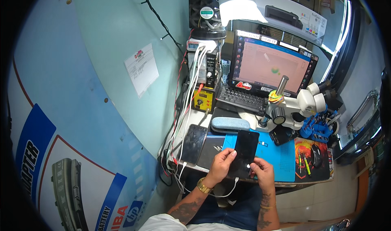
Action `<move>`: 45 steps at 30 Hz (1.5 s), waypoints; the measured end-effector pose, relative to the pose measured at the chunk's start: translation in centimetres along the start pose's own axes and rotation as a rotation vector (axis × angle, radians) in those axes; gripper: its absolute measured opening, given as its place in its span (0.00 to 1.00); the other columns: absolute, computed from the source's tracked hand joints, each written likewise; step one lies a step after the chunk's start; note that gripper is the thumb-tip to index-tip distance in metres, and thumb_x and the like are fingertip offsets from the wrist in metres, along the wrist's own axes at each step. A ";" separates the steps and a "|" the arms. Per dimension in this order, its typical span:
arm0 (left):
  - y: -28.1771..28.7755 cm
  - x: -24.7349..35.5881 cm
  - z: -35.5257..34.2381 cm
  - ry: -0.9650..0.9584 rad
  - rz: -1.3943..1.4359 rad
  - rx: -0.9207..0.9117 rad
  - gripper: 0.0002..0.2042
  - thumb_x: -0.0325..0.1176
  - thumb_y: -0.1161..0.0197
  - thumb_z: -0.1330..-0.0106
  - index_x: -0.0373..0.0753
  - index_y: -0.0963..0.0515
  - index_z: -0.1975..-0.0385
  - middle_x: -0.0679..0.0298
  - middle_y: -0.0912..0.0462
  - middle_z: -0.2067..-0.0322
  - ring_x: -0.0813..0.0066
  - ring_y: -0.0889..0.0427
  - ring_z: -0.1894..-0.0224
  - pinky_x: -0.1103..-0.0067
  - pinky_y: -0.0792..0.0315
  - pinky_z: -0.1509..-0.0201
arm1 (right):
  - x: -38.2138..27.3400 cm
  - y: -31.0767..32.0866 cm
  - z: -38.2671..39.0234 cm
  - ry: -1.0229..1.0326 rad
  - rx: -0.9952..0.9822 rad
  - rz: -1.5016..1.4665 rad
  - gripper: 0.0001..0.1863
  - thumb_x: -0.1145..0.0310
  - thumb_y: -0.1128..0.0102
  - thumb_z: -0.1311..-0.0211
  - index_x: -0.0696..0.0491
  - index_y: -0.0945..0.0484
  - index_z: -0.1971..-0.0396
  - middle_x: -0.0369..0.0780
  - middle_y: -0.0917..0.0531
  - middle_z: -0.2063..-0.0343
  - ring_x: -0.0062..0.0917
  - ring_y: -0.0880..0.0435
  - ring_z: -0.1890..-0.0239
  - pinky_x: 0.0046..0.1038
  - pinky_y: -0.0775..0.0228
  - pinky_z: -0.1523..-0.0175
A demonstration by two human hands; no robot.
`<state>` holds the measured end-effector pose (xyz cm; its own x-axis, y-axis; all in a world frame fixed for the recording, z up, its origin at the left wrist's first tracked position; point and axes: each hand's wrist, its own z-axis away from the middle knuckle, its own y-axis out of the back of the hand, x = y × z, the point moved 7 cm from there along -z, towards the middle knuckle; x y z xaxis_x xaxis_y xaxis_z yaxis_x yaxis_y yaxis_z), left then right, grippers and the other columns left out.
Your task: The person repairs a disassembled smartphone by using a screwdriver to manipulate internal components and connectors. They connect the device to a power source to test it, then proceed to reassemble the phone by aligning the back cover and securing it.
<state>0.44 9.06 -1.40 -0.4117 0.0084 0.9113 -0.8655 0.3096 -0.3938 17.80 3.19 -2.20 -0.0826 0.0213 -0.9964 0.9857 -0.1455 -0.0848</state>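
A black smartphone (247,147) with a dark screen stands tilted up between my two hands. My left hand (220,165) is closed on its left edge, the thumb along the side. At the lower right corner, my right hand (263,172) grips the phone between thumb and fingers; a small bright spot shows by the thumb, too small to make out. Below the phone hangs the white plug of a charging cable (236,180), apart from both hands. Another dark phone (194,144) lies on the bench to the left, with a white cable plug (184,164) at its lower end.
A blue work mat (285,161) lies under and beyond my hands. Behind it stand a light-blue case (230,124), a microscope (281,110), a keyboard (243,99) and a lit monitor (273,66). To the right are a blue tool holder (317,129), yellow tools (307,165) and a mouse (316,154).
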 end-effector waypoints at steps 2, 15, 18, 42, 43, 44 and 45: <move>-0.3 0.5 -0.1 0.007 -0.036 -0.014 0.09 0.35 0.45 0.25 0.37 0.22 0.62 0.80 0.31 0.76 0.93 0.37 0.73 0.89 0.42 0.71 | -0.3 -0.1 -0.1 -0.010 0.009 -0.015 0.13 0.72 0.36 0.36 0.62 0.20 0.54 0.34 0.18 0.75 0.15 0.21 0.76 0.18 0.30 0.72; 0.6 -1.5 -0.3 0.062 0.067 0.020 0.08 0.36 0.43 0.26 0.39 0.22 0.61 0.82 0.31 0.78 0.96 0.41 0.81 0.90 0.50 0.80 | -1.1 -0.7 -0.1 -0.009 -0.060 -0.041 0.12 0.72 0.39 0.34 0.60 0.20 0.53 0.34 0.17 0.71 0.15 0.21 0.73 0.18 0.29 0.70; 0.7 -1.5 -0.3 0.063 0.096 0.025 0.08 0.36 0.44 0.26 0.39 0.22 0.61 0.82 0.31 0.78 0.97 0.41 0.81 0.90 0.50 0.80 | -1.0 -1.1 -0.3 -0.002 -0.080 -0.050 0.11 0.73 0.39 0.34 0.61 0.20 0.54 0.34 0.18 0.72 0.15 0.21 0.74 0.17 0.29 0.70; -0.3 -0.6 -0.5 0.011 0.012 -0.066 0.08 0.31 0.45 0.26 0.33 0.24 0.55 0.66 0.18 0.62 0.85 0.22 0.60 0.86 0.27 0.53 | -0.1 -0.4 0.3 0.069 0.031 -0.050 0.15 0.72 0.35 0.37 0.62 0.20 0.53 0.35 0.17 0.71 0.15 0.20 0.74 0.17 0.29 0.70; -0.2 -1.0 -0.6 0.013 0.012 -0.074 0.08 0.31 0.45 0.26 0.33 0.24 0.55 0.66 0.18 0.62 0.85 0.22 0.60 0.86 0.27 0.53 | -0.1 -0.5 0.6 0.091 0.062 -0.021 0.15 0.72 0.34 0.37 0.63 0.20 0.53 0.35 0.17 0.71 0.15 0.20 0.73 0.17 0.29 0.70; 0.1 -1.2 -0.6 -0.006 0.101 -0.048 0.08 0.30 0.45 0.26 0.33 0.24 0.54 0.65 0.18 0.60 0.84 0.21 0.58 0.85 0.27 0.52 | -0.3 -0.6 0.9 0.102 0.084 0.014 0.16 0.72 0.33 0.38 0.63 0.20 0.53 0.37 0.15 0.71 0.15 0.19 0.72 0.18 0.27 0.68; 0.4 -1.2 -0.7 -0.025 0.185 -0.019 0.08 0.30 0.46 0.26 0.33 0.25 0.54 0.64 0.18 0.58 0.83 0.21 0.57 0.84 0.26 0.51 | -0.2 -1.0 1.4 0.104 0.089 0.010 0.16 0.72 0.33 0.38 0.63 0.20 0.53 0.37 0.15 0.71 0.15 0.19 0.72 0.18 0.27 0.68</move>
<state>0.77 9.88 -2.62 -0.5704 0.0430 0.8202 -0.7691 0.3224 -0.5518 16.61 1.97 -1.93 -0.0527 0.1213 -0.9912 0.9692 -0.2329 -0.0800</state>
